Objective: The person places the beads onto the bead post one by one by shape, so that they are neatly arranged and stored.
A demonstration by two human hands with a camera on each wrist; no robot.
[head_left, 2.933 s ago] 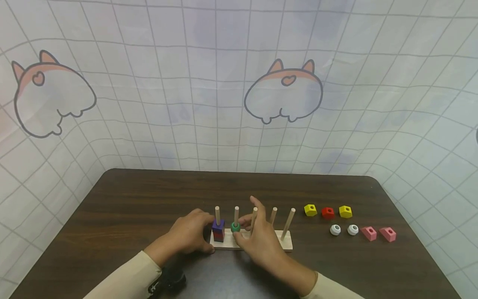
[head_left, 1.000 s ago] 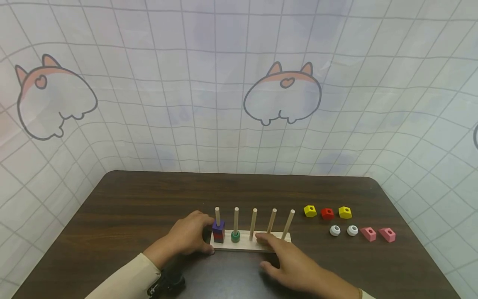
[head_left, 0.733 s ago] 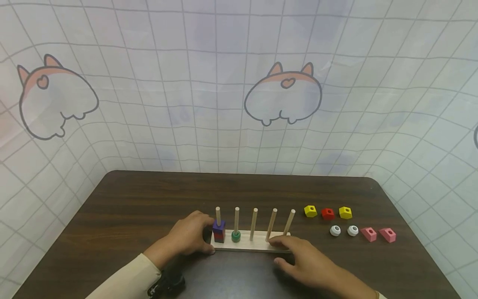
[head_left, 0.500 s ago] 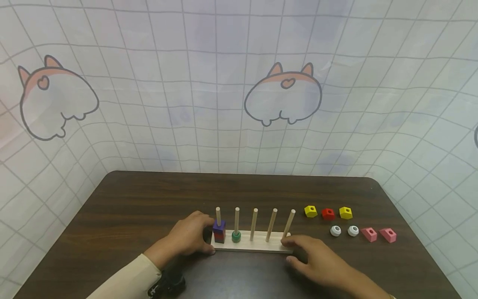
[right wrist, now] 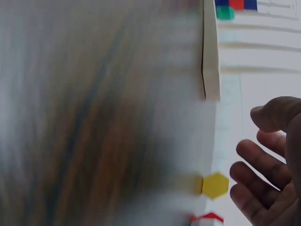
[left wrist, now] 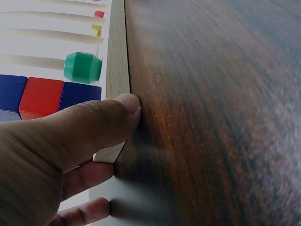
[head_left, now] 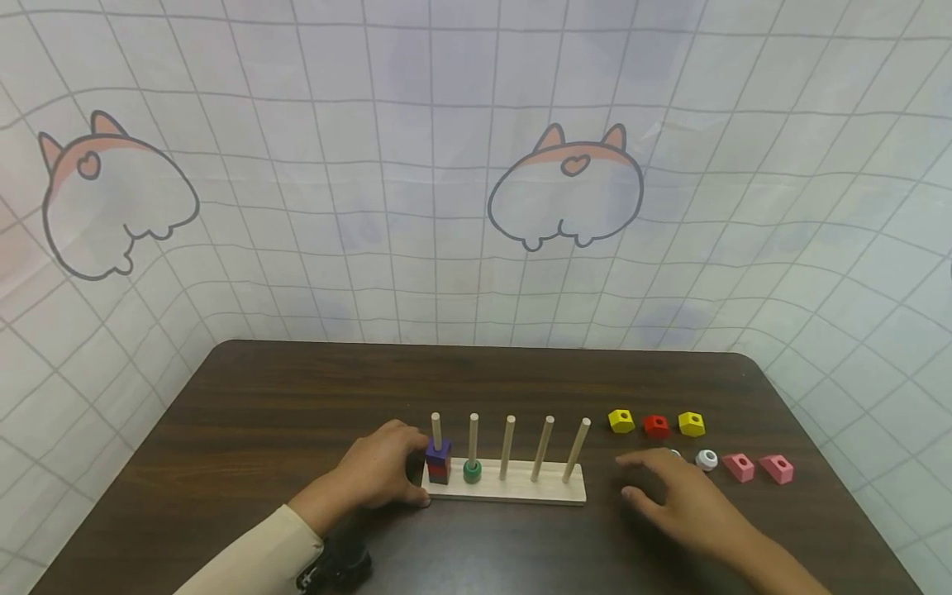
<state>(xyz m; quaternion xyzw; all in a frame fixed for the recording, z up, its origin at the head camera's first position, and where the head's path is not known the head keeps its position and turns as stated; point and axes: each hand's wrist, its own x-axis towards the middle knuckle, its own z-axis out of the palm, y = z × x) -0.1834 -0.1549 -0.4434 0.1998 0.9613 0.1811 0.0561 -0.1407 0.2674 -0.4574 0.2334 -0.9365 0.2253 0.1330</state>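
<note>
A pale wooden peg board (head_left: pixel 521 489) with several upright pegs stands on the dark table. My left hand (head_left: pixel 375 467) holds its left end, the thumb (left wrist: pixel 120 117) lying along the front edge and fingertips beyond the end. Blue, red and blue square blocks (left wrist: pixel 42 96) are stacked on the leftmost peg. At the foot of the second peg sits a green faceted bead (head_left: pixel 472 472); the other pegs are bare. To the right of the board, my right hand (head_left: pixel 692 504) is in the air, fingers loosely bent around nothing, and partly covers one white bead (head_left: pixel 675 453).
Right of the board, two yellow blocks (head_left: pixel 692 425) flank a red block (head_left: pixel 656 426). In front of them lie another white bead (head_left: pixel 706 459) and two pink slanted blocks (head_left: pixel 777 468). A white grid-patterned cloth (head_left: pixel 416 207) hangs behind the table (head_left: pixel 297 388).
The green bead has slid down to the base of the second peg. My right hand has let go of it and moved right, past the board's end. My left hand has stayed in place.
</note>
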